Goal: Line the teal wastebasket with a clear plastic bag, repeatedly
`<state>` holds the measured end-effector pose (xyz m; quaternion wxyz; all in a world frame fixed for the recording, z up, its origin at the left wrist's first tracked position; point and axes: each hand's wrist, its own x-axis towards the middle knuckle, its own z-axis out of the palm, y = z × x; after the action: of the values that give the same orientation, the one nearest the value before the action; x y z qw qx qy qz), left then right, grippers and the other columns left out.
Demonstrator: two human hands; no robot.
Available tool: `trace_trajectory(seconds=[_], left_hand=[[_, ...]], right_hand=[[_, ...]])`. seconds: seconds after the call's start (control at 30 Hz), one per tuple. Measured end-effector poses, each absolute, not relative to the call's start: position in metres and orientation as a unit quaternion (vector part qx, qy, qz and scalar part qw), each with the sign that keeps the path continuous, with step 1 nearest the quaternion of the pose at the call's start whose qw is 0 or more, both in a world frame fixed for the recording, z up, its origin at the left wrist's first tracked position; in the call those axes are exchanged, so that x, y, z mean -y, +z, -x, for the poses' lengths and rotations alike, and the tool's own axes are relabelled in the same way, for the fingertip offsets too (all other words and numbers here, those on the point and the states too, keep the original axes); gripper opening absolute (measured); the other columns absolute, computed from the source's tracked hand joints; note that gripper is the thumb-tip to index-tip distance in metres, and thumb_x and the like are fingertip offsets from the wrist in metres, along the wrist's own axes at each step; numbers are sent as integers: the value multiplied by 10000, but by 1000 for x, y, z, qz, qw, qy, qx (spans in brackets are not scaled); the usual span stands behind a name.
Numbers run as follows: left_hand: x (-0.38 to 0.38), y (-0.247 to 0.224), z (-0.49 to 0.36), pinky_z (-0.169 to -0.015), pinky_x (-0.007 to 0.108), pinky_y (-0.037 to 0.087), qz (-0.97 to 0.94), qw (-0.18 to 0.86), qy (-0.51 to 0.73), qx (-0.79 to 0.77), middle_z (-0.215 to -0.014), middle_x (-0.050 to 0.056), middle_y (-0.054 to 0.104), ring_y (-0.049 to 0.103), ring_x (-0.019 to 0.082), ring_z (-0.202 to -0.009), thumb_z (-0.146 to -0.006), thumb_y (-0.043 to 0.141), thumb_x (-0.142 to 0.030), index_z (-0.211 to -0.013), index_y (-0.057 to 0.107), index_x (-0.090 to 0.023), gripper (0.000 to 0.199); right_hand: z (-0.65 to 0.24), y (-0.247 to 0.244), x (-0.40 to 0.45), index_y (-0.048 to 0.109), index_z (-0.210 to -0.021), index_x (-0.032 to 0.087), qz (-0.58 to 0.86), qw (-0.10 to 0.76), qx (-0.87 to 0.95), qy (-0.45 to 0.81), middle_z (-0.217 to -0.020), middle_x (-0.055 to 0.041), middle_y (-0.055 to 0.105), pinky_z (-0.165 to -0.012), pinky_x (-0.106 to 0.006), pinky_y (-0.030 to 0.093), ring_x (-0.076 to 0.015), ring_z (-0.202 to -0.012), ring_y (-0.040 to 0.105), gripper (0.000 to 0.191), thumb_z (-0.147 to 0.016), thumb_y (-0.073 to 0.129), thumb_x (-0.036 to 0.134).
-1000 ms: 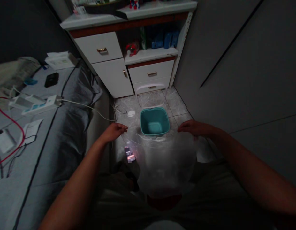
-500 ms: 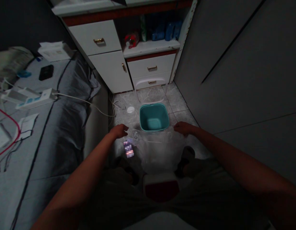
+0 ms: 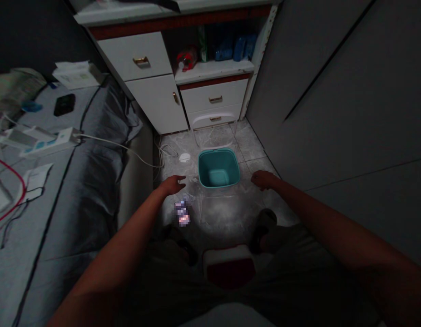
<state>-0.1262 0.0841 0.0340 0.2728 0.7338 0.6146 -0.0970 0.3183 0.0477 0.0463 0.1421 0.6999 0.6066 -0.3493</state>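
A teal plastic bin stands upright on the tiled floor, with nothing visible inside. My left hand hovers to its left, thumb and fingers apart, holding nothing. On the bin's other side is my right hand, its fingers loosely bent and partly hidden, with no held object visible. Between my hands and feet, a clear plastic sheet or bag lies over the floor; its outline is hard to make out. A small blurred-out purple and pink item rests below my left hand.
A white hoop rises behind the bin. White drawers and an open shelf are at the back. At left, a bed holds a power strip; its cable reaches the floor. A grey panel stands right. A red-topped stool is below me.
The clear plastic has settled flatter on the floor. My left hand has opened and moved slightly right and up, while my right hand has shifted a little right. The bin stays put.
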Motion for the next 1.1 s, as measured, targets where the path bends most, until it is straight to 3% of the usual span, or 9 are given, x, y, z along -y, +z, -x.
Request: trace_trajectory(seconds=[0.07,0.13,0.23,0.3,0.43,0.57,0.67,0.93,1.1], left_hand=[[-86,38,123,-1036,290,523,-735,275,-79,-615,-1228,116,803,746,264,-1157,-965,643,-347,-1452,703,-193,515],[-88,45,119,-1018,291,533,-739,273,-57,-614,-1256,116,792,756,257,-1106,-971,635,-340,-1402,739,-189,469],[-88,58,115,-999,289,541,-746,267,-20,-610,-1336,122,756,757,240,-1057,-976,630,-341,-1389,741,-182,456],[-87,69,114,-989,292,544,-751,256,3,-609,-1377,124,730,751,235,-1051,-975,637,-362,-1397,729,-190,465],[-82,92,114,-966,311,549,-751,248,48,-610,-1343,109,738,744,236,-1047,-986,619,-406,-1387,716,-212,456],[-80,104,114,-944,316,546,-745,258,73,-610,-1289,97,761,745,239,-1057,-990,612,-408,-1361,714,-222,428],[-80,106,113,-943,322,545,-743,256,79,-614,-1288,98,762,747,241,-1059,-987,615,-409,-1359,710,-223,426],[-84,107,109,-888,313,549,-746,263,67,-608,-1230,85,791,764,234,-999,-985,597,-412,-1355,710,-227,428],[-82,108,97,-852,304,533,-765,261,30,-588,-1119,77,814,758,239,-1004,-989,570,-387,-1187,781,-250,320]], right_hand=[[-321,47,-48,784,-1109,123,-700,159,-614,-329,-769,-121,757,-728,-307,564,-223,-698,757,318,-991,572,328],[-324,47,-49,799,-1089,136,-705,154,-628,-290,-921,-159,786,-826,-326,558,-254,-890,774,312,-988,568,318],[-331,48,-53,812,-1104,173,-730,103,-636,-226,-1237,-183,756,-933,-337,527,-289,-1147,719,308,-981,567,316],[-334,53,-63,805,-1129,183,-748,47,-631,-201,-1299,-170,735,-949,-322,517,-284,-1178,697,312,-984,566,323],[-327,78,-112,727,-1283,144,-755,-85,-611,-222,-1186,-142,755,-893,-265,525,-211,-1014,699,362,-957,608,245],[-299,117,-179,444,-1584,179,-753,-233,-493,-367,-1092,-100,747,-667,-241,550,-111,-634,581,611,-978,526,175],[-277,140,-214,353,-1616,225,-717,-292,-439,-455,-962,-51,731,-627,-245,572,-83,-520,510,633,-997,465,151],[-271,137,-173,518,-1414,162,-702,-248,-458,-486,-859,-60,706,-546,-199,502,-92,-508,541,384,-1056,413,250],[-292,101,-83,646,-1217,166,-680,-74,-539,-492,-896,-51,711,-462,-194,379,-79,-470,477,317,-1058,409,302]])
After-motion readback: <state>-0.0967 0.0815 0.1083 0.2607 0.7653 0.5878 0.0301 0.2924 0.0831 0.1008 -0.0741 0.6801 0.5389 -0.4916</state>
